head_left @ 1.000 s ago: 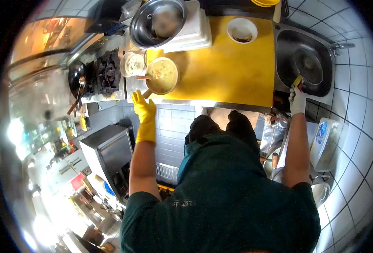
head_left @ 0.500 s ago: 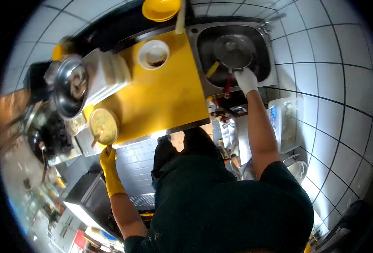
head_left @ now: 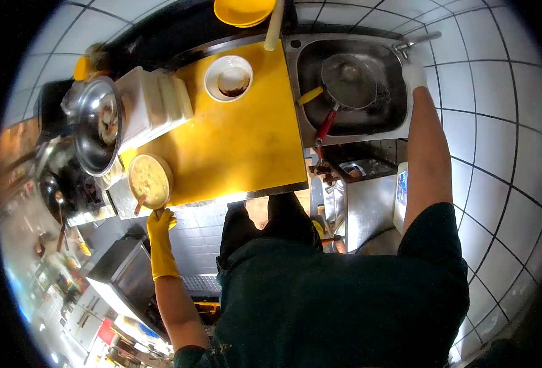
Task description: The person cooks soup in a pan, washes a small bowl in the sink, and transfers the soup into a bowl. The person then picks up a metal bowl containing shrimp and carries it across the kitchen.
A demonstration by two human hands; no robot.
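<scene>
My left hand (head_left: pixel 160 228), in a yellow rubber glove, is closed around the short handle of a saucepan (head_left: pixel 168 185) at the near left corner of the yellow board. Pale yellow, lumpy food (head_left: pixel 150 178) fills it, and a brownish utensil handle (head_left: pixel 140 206) leans over its rim. My right hand (head_left: pixel 414 75), in a white glove, is beside the tap (head_left: pixel 419 41) at the sink's right edge; its fingers are blurred. In the sink (head_left: pixel 393 113) lies a round grey pan (head_left: pixel 348 83) with a red handle (head_left: pixel 325 127), next to a yellow-handled tool (head_left: pixel 309 95).
On the yellow board (head_left: pixel 240 147) stands a white bowl (head_left: pixel 229 78) with brown residue. White plastic containers (head_left: pixel 145 101) and a steel bowl (head_left: pixel 86 132) are at its left. Yellow bowls (head_left: pixel 244 11) sit behind. A tiled wall (head_left: pixel 485 141) borders the right.
My right hand has moved from the red-handled pan in the sink up and right to beside the tap. My left hand stays on the saucepan handle. The view has shifted slightly.
</scene>
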